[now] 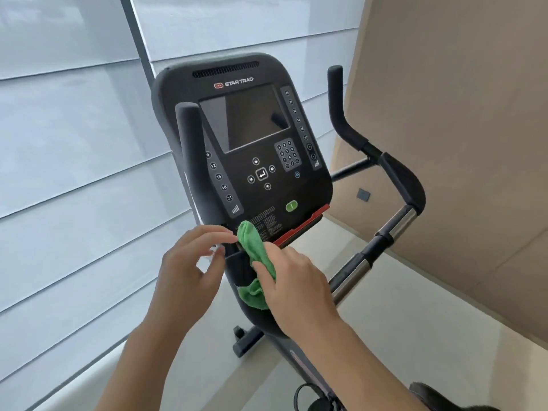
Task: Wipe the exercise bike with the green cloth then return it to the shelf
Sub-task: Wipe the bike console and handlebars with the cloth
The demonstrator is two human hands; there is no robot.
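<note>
Two bare forearms enter from the lower edge. No sleeves, gloves, rings or wrist items are visible on the left hand or right hand. Fingernails short.

Pale pleated blinds fill the side left of the grip, daylight through them, dark window post up top. Beige wall to the right, light tiled floor below.
</note>
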